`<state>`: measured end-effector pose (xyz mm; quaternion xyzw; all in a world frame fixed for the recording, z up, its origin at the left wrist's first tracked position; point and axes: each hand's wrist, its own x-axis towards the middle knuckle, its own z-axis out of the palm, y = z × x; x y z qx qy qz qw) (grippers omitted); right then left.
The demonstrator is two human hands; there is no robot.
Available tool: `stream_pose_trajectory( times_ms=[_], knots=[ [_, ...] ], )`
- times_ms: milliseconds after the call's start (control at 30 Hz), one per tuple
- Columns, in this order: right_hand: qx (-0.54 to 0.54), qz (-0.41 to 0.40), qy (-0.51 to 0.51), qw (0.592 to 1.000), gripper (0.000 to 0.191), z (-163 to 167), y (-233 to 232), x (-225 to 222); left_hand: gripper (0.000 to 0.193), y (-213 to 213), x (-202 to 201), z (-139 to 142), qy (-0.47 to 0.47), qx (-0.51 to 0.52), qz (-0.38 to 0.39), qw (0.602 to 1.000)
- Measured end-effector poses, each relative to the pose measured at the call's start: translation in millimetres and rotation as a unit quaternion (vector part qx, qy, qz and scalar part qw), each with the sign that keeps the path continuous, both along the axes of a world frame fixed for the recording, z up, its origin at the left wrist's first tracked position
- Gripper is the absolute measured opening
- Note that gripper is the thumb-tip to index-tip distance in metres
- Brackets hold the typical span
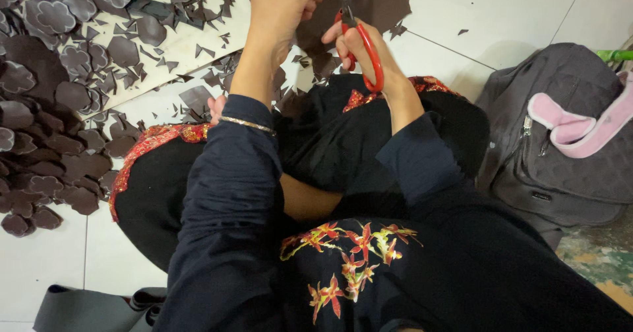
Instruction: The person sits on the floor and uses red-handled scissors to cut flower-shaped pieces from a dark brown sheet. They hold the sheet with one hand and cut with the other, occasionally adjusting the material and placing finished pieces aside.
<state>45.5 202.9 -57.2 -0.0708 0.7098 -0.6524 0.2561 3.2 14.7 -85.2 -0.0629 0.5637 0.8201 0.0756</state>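
The fingers of the right hand [359, 45] are threaded through the red loops of a pair of scissors [359, 42], clenched round the handles with the blades pointing up and away toward the top edge of the view, where their tips run out of sight. The left hand [280, 5] is curled shut just beside them, pinching a sheet of dark brown material [376, 2] that lies on the pale tiled floor [501, 15] ahead of the crossed legs. By the look of it the step in hand is the cutting itself, the blades working into the sheet while the left hand feeds and turns it. The next move seems to call for a small rotation of the sheet so the blades can follow a lobed outline like those of the finished flower-shaped pieces [46, 108] heaped to the left, among angular offcuts [204, 48]. A grey backpack [560, 141] sits to the right, well apart, with a pink slipper [580, 124] on it.
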Motion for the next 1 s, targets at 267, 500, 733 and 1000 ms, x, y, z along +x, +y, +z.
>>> stream_pose_trajectory(
  times_ms=[267,500,733,1000],
  knots=[
    [0.039,-0.023,-0.002,0.999,0.070,-18.1,7.1,17.1,0.006,9.8,20.0,-21.1,0.013,-0.009,-0.014,1.000],
    [0.007,0.003,0.020,1.000,0.081,-21.4,10.9,16.4,0.008,10.5,19.5,-22.1,0.008,-0.022,-0.017,1.000],
    [-0.015,0.012,0.023,1.000,0.084,-29.9,13.5,24.6,0.009,14.1,26.6,-32.8,0.002,-0.008,-0.019,1.000],
    [-0.028,0.019,0.010,0.999,0.080,-37.9,14.7,27.6,0.009,17.6,31.1,-42.3,0.017,-0.020,-0.016,1.000]
  ],
)
